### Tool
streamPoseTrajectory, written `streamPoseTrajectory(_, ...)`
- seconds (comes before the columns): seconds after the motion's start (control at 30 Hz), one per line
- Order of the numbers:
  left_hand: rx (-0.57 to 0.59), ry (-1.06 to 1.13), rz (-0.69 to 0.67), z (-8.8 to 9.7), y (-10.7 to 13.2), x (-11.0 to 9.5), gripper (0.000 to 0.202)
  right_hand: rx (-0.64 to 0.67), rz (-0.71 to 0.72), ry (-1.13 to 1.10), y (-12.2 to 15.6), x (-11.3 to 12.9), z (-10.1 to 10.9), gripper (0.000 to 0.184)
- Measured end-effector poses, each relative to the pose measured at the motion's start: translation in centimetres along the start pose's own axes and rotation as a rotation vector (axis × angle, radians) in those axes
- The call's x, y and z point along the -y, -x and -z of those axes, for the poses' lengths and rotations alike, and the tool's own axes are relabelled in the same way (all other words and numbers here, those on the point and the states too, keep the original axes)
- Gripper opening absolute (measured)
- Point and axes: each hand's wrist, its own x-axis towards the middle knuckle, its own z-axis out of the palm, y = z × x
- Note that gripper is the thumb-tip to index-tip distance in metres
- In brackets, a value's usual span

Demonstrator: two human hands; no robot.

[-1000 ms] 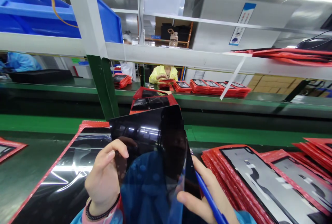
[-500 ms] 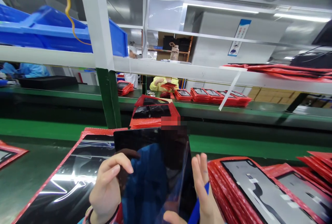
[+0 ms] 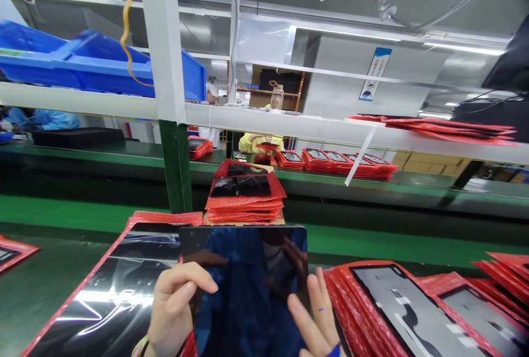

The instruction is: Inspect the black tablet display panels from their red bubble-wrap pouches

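A glossy black tablet screen (image 3: 248,291) stands tilted up in front of me, reflecting blue clothing and hands. My left hand (image 3: 176,302) is closed at its left edge, index finger and thumb curled over the front. My right hand (image 3: 316,313) is at the right edge, one fingertip over the glass and other fingers stretched up alongside. Low in that hand shows part of a blue pen-like thing (image 3: 334,351), mostly hidden. Left of the screen, a larger black glossy panel (image 3: 119,274) lies on red bubble wrap (image 3: 76,291).
Stacked red bubble bags with grey-backed panels (image 3: 413,302) lie to the right. Another red stack (image 3: 243,208) stands straight ahead. A green-and-white post (image 3: 176,164) and shelf rail (image 3: 264,117) cross in front; blue bins (image 3: 103,70) sit above. Beyond, a person in yellow (image 3: 252,142) works.
The screen has turned to face me more squarely. My right index finger has moved over the glass, and the blue thing in that hand has dropped mostly out of sight. The view has tilted up slightly.
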Motion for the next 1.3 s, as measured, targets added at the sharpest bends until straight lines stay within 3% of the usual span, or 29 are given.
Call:
streamPoseTrajectory(0.1,-0.021,0.016,0.056,-0.1,-0.1,-0.1,0.019,-0.068,-0.055,-0.114,-0.2,-1.3,0.6,0.062)
streamPoseTrajectory(0.17,-0.008,0.008,0.169,-0.5,-0.1,-0.3,0.018,-0.076,-0.112,-0.247,-0.8,-1.7,0.9,0.065)
streamPoseTrajectory(0.37,0.126,0.034,0.468,-2.9,0.8,0.4,0.018,-0.118,-0.497,-0.770,-3.1,-0.9,0.5,0.039)
streamPoseTrajectory(0.43,0.226,0.122,0.531,-3.3,1.3,0.9,0.027,-0.068,-0.658,-0.875,-4.0,-0.6,0.6,0.032)
streamPoseTrajectory(0.5,0.330,0.175,0.556,-3.3,1.7,1.4,0.041,0.083,-0.783,-0.928,-4.8,-0.6,1.1,0.044)
streamPoseTrajectory(0.57,0.412,0.088,0.470,-2.8,1.9,1.5,0.057,0.182,-0.866,-0.950,-5.3,-0.8,1.9,0.057)
streamPoseTrajectory(0.63,0.519,-0.074,0.301,-2.1,1.8,1.1,0.063,0.094,-0.894,-0.939,-5.5,-1.2,2.8,0.057)
streamPoseTrajectory(0.7,0.726,-0.188,0.148,-1.4,1.4,0.6,0.058,-0.066,-0.924,-0.914,-5.4,-1.5,3.6,0.051)
streamPoseTrajectory(0.77,1.014,-0.233,0.025,-0.9,0.6,0.0,0.051,-0.202,-0.984,-0.891,-5.3,-1.5,4.0,0.045)
streamPoseTrajectory(0.83,1.247,-0.251,-0.085,-0.8,-0.1,-0.2,0.043,-0.260,-1.056,-0.911,-5.4,-1.1,4.2,0.045)
streamPoseTrajectory(0.93,1.387,-0.256,-0.169,-0.8,-0.9,-0.3,0.023,-0.212,-1.099,-1.052,-5.6,-0.4,4.1,0.047)
streamPoseTrajectory(1.03,1.370,-0.237,-0.101,-0.9,-0.8,-0.7,0.011,-0.133,-1.088,-1.155,-5.8,0.0,3.8,0.048)
streamPoseTrajectory(1.13,1.174,-0.161,0.086,-1.3,0.2,-0.8,0.010,-0.102,-1.056,-1.158,-5.6,-0.2,3.4,0.050)
streamPoseTrajectory(1.2,0.866,-0.053,0.229,-2.0,1.2,-0.3,0.017,-0.131,-0.989,-1.114,-5.6,-0.4,3.0,0.051)
streamPoseTrajectory(1.3,0.295,0.183,0.444,-3.6,2.7,0.7,0.019,-0.212,-0.828,-0.981,-5.7,-0.2,2.3,0.052)
